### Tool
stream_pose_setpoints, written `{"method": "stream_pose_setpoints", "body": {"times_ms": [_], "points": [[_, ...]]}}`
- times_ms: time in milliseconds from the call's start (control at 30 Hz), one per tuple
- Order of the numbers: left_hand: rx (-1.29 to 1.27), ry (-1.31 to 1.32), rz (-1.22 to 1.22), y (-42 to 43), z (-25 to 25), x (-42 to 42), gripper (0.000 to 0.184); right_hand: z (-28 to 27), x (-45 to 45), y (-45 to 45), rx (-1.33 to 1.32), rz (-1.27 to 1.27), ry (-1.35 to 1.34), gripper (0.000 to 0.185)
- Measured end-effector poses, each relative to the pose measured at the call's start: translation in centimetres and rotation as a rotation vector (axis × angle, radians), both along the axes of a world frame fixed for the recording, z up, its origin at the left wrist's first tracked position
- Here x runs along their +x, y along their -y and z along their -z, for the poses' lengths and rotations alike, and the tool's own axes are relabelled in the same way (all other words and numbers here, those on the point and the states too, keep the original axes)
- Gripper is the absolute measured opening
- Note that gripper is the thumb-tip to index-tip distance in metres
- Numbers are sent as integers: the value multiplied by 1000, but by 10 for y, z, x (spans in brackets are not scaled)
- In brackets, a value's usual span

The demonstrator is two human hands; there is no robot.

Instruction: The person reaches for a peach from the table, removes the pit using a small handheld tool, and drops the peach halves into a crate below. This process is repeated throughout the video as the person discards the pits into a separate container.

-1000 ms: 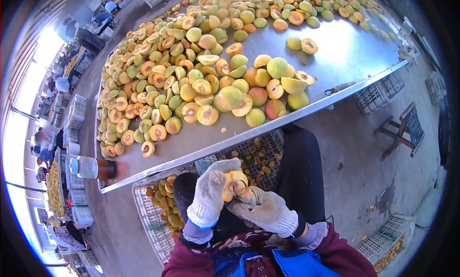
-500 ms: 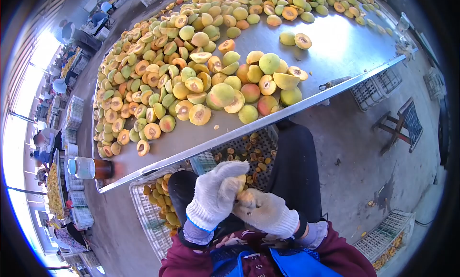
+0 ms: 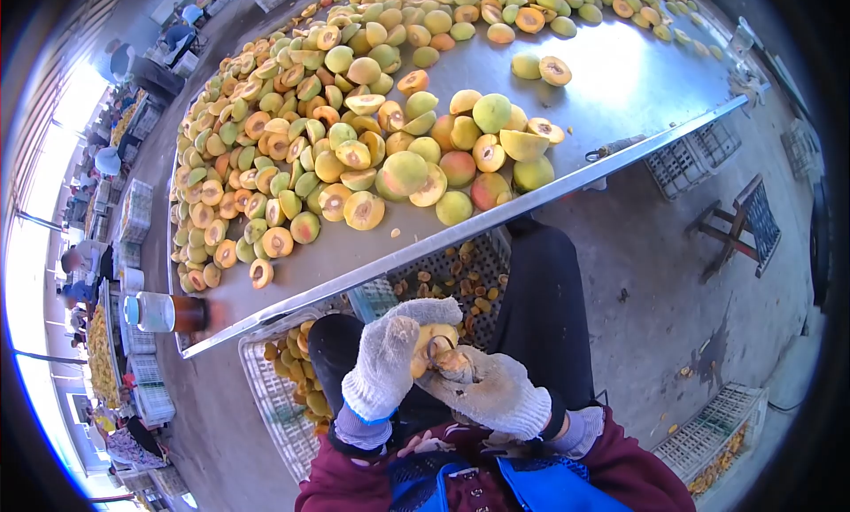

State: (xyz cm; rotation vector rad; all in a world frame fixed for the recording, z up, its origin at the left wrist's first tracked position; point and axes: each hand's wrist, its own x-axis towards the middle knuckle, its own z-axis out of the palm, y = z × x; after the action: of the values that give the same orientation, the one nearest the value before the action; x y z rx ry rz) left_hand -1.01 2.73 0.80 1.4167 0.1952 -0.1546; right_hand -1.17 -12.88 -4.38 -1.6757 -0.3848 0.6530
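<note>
My left hand, in a white knit glove, is closed around a halved peach above my lap. The cut side faces right. My right hand, in a soiled white glove, is closed on a pitting tool with a curved metal loop. This loop is against the peach's cut face; the tool's handle is hidden in the glove. A heap of halved yellow-green peaches lies on the metal table ahead of both hands.
Below the table, a dark crate holds pits and scraps, and a white crate holds peach halves. A bottle and a small tool sit near the table edge. At right are a stool and another crate.
The peach half's cut face and the metal loop have come into view between my hands. My left fingers have opened away from my right hand slightly. The view has shifted a little.
</note>
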Motion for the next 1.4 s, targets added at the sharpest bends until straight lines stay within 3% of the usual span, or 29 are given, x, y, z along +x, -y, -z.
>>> {"method": "stream_pose_setpoints", "body": {"times_ms": [100,167,267,300,400,500,633,833,900,933,1000,1067,1133,1167,1200,1267,1300,1400], "points": [[30,12,6,-2,4,0,74,-21,6,7,-162,-35,68,32],[256,132,14,-1,6,0,68,-19,6,6,-162,-21,94,31],[306,-11,158,-6,-13,8,65,-16,-1,6,-174,-23,105,32],[-22,-108,110,-7,-10,8,63,-15,-3,6,-184,-39,93,32],[186,-103,172,-7,-21,13,66,-26,6,9,-176,-112,-70,34],[80,-13,17,4,-12,10,67,-18,-1,4,-93,-29,-13,35],[27,4,39,-1,-2,2,68,-14,-1,5,-98,-37,5,35],[334,10,108,0,-17,12,64,-23,4,6,-133,-42,32,32],[436,3,134,2,-22,12,63,-33,10,10,-100,-141,-284,30],[434,3,134,1,-26,15,63,-36,13,11,-101,-140,-284,30],[572,36,361,-4,-32,20,58,-39,15,12,-119,-274,-399,30],[487,-66,353,-7,-25,19,57,-30,14,9,-65,-260,-492,28],[351,117,166,-1,-19,22,59,-33,22,10,-8,-234,-574,26],[172,99,29,7,-19,13,61,-41,30,15,82,-267,-787,25],[170,97,34,14,-14,5,61,-46,36,20,175,-297,-1003,24],[397,314,-247,30,-4,-5,58,-42,37,22,280,-305,-1029,18],[142,181,-348,43,-4,-11,51,-43,32,19,317,-272,-955,18],[247,61,-223,31,-12,-10,45,-36,25,22,371,-257,-901,20]]}}
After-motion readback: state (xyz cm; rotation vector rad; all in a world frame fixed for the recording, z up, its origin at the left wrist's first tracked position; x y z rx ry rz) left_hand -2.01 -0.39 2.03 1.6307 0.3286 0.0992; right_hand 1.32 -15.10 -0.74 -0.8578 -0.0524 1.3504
